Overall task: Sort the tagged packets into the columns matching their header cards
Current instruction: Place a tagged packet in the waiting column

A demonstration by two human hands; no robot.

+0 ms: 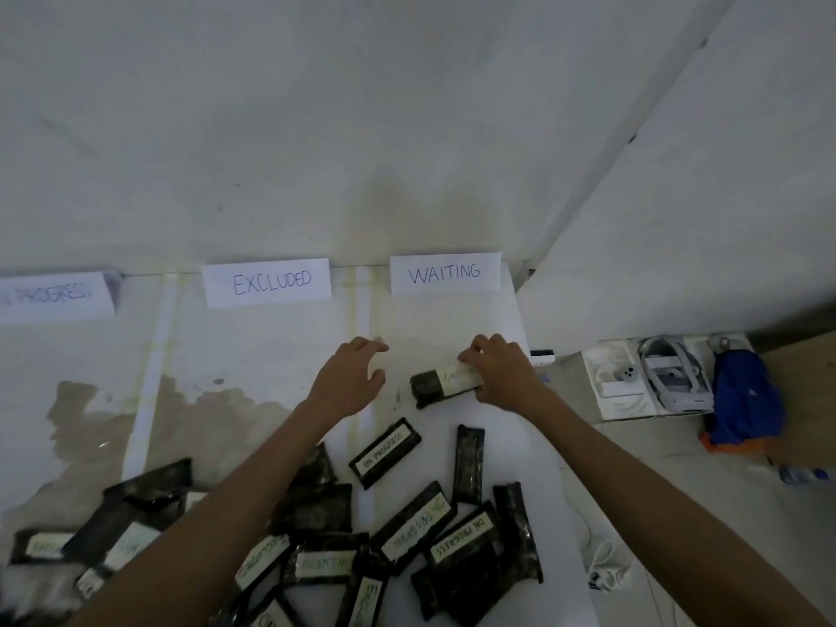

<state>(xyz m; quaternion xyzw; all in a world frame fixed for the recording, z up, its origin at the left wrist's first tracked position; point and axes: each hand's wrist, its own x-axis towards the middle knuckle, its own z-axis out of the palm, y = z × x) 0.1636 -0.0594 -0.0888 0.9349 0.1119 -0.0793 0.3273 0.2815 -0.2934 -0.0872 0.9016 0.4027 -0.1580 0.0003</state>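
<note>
Three white header cards stand at the back of the white surface: "IN PROGRESS" [54,295] at left, "EXCLUDED" [268,282] in the middle, "WAITING" [445,273] at right. My right hand [500,373] grips the right end of a black packet with a white tag [441,383], lying in the column below the WAITING card. My left hand [350,382] hovers just left of it, fingers loosely spread, holding nothing. A heap of black tagged packets [316,536] lies near me; one packet tagged "ON PROGRESS" [384,452] lies apart.
Brown stains [90,414] mark the left columns. Right of the surface, on the floor, sit a white box holding a headset [651,377], a blue bag [744,400] and a white cable [606,567]. A white wall rises behind the cards.
</note>
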